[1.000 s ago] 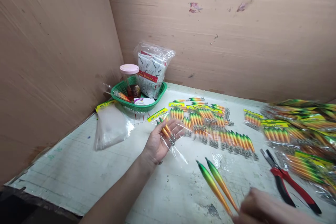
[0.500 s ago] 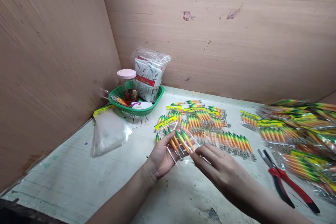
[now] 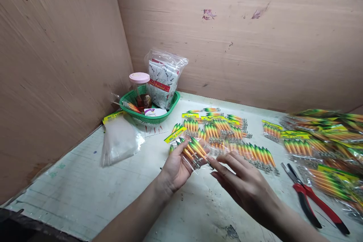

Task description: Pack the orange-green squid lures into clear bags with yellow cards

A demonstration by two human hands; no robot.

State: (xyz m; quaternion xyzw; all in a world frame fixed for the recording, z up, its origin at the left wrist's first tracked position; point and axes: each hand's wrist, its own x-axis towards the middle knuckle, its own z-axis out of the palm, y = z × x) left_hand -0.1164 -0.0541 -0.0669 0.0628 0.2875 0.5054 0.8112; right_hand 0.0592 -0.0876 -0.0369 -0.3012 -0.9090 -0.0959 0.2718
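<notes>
As the left hand (image 3: 176, 169) pinches lures (image 3: 198, 148) inside the bench's left edge (image 3: 75, 155), the right hand (image 3: 244, 183), grip unclear, should avoid snagging hooks (image 3: 196, 165).

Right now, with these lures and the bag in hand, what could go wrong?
The metal hooks on the lures might tear the yellow-topped bag. They might also prick the right hand, whose fingertips are close to them. The lures could slide off the left hand, whose palm is turned up, if its thumb loosens.
</notes>
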